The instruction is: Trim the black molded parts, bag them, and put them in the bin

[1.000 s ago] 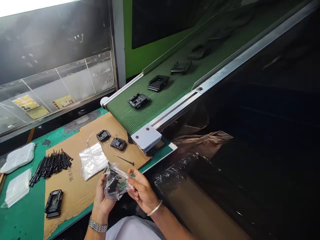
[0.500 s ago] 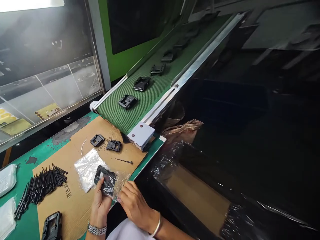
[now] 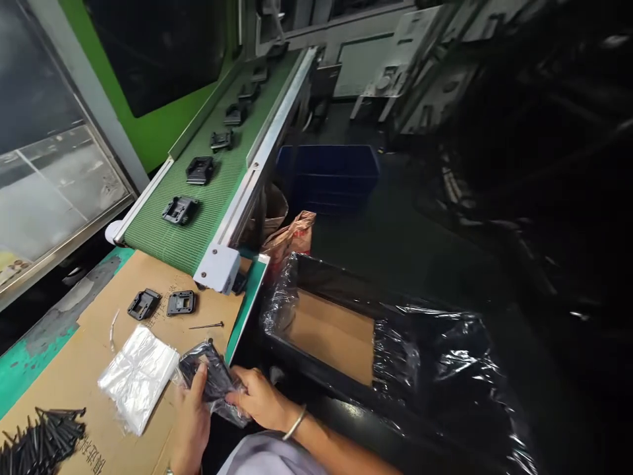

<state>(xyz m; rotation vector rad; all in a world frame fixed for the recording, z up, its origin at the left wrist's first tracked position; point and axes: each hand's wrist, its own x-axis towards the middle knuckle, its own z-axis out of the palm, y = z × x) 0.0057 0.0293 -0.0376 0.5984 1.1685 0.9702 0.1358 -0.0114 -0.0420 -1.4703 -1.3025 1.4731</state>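
Observation:
A black plastic part in a clear plastic bag [image 3: 210, 373] is between my two hands, over the table's front edge. My left hand [image 3: 194, 415] grips the bagged part from the left, its thumb lying across the top. From the right, my right hand [image 3: 260, 398] is closed on the bag's side. A stack of clear plastic bags [image 3: 141, 376] lies just left of my left hand. Beyond it, two black plastic parts [image 3: 182, 303] rest on the cardboard sheet [image 3: 111, 330]. A single thin black pin [image 3: 206, 326] lies near them.
A green conveyor belt [image 3: 153, 234] carrying several black parts slopes down to the table. A pile of black pins [image 3: 44, 439] is at lower left. Right of the table stands a box lined with black plastic [image 3: 336, 336]; behind it are a brown paper bag [image 3: 291, 237] and a blue bin [image 3: 329, 175].
The view has swung right, bringing more of the lined box into sight. My right hand has shifted from the bag's loose end to the side of the wrapped part.

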